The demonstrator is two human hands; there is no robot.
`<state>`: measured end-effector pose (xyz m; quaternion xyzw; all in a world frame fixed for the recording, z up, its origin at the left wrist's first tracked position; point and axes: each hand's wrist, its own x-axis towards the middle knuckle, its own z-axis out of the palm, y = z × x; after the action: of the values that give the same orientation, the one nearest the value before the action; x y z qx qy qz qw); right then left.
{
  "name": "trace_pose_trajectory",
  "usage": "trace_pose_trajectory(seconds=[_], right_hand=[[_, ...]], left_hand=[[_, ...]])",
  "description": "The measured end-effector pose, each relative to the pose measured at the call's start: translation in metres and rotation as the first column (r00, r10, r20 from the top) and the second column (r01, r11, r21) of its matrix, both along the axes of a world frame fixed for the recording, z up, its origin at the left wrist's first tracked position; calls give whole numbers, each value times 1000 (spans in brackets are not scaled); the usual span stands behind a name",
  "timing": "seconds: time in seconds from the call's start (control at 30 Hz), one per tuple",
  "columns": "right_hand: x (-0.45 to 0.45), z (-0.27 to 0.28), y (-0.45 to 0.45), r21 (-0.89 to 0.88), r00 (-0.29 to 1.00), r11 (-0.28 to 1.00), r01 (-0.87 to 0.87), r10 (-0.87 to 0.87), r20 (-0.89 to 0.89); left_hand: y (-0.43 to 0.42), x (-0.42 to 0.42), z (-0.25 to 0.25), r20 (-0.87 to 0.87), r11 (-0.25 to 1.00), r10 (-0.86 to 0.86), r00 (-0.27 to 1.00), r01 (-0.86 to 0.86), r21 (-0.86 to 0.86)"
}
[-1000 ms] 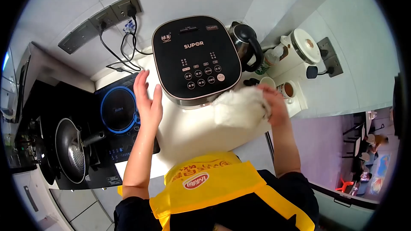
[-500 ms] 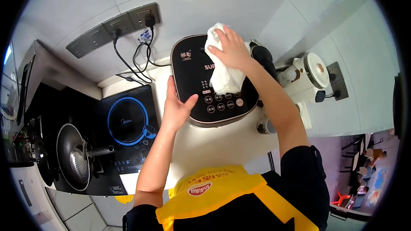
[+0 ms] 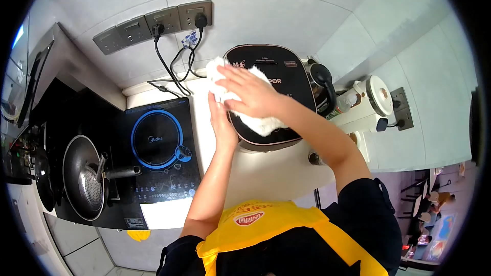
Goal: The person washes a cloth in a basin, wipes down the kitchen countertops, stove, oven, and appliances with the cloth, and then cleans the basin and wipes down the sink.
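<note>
A black rice cooker [image 3: 295, 103] with a rounded-square lid and SUPOR lettering stands on the white counter by the wall. A white cloth [image 3: 262, 125] lies across the left part of its lid and over the left edge. My right hand [image 3: 250, 92] presses on the cloth and holds it, fingers pointing to the upper left. Against the cooker's left side rests my left hand [image 3: 223, 125], fingers stretched upward, their tips close under the cloth and partly covered. The cloth and my right hand hide most of the lid's control buttons.
Left of the cooker is a black induction cooktop [image 3: 156, 139], with a frying pan [image 3: 82, 176] beyond it. Cords hang from the wall sockets [image 3: 166, 20]. A kettle [image 3: 321, 79] and a cream-coloured appliance [image 3: 377, 97] stand to the right. People sit in the background at lower right.
My right hand has carried the cloth leftward across the lid to its left edge. My left hand stays by the cooker's left side, its thumb no longer showing on the lid. The view has shifted slightly.
</note>
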<state>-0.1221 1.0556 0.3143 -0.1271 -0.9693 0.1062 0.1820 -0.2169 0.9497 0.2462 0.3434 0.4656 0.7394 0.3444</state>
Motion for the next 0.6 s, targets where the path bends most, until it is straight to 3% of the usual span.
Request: trace_pose_trajectory(seconds=[0.07,0.13,0.17,0.2,0.33,0.4,0.47,0.53,0.6], right_hand=[[7,0,-28,-25,999,999,-40,40,-2],[19,0,-63,-64,999,998,10,-13,-39],[27,-1,-77,-98,991,995,38,-50,-122],[36,-1,-89,-95,990,995,43,-55,-128],[89,5,-118,-46,937,943,329,-332,-106],[126,-10,-110,-14,851,867,498,-491,-188],[152,-12,-91,-28,771,800,599,-586,-250],[167,-23,-55,-226,741,798,559,-603,-294],[164,-22,-15,-341,702,760,554,-646,-300]], left_hand=[[-2,2,-3,61,998,36,997,-39,55],[-2,4,-14,-75,957,284,956,-278,77],[-3,4,-12,-83,947,303,949,-290,140],[-4,4,-12,-88,948,297,951,-283,145],[-2,4,-3,-189,970,243,951,-237,54],[-3,2,0,-337,973,203,919,-229,-40],[4,-7,-9,-373,971,202,905,-235,-45],[6,-14,-9,1,963,-169,986,165,-212],[5,-17,-5,27,955,-218,976,219,-202]])
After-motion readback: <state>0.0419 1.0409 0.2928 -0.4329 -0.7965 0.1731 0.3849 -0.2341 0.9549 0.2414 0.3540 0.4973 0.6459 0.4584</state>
